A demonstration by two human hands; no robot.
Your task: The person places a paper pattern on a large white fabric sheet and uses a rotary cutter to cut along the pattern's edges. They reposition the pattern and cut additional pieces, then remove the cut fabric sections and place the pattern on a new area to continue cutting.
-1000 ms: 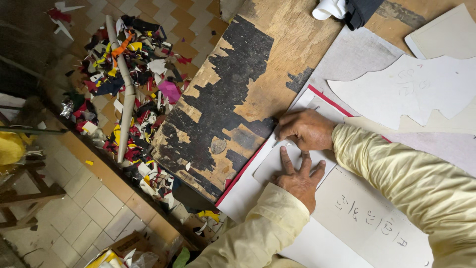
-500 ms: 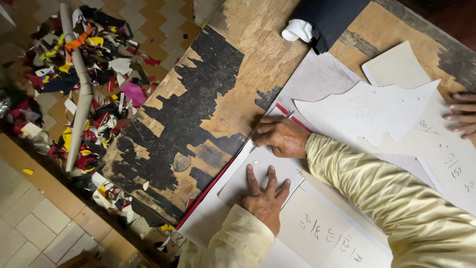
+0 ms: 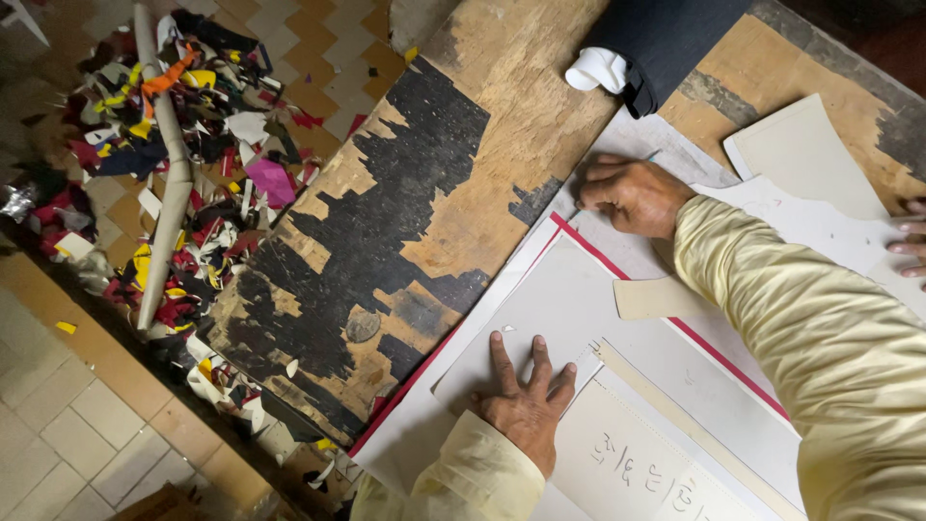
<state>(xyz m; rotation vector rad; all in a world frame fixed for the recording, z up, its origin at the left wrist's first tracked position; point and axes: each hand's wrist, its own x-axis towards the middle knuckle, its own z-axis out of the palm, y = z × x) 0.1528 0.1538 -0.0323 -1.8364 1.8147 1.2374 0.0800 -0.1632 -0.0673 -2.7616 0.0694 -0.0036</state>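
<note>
Since half a second ago the right hand [image 3: 632, 196] has slid away from the left hand [image 3: 526, 405] along the grey sheet [image 3: 555, 309], curled around what may be a pen. Left hand, fingers spread, lies flat, pinning the sheet, whose long axis runs between both hands.
</note>
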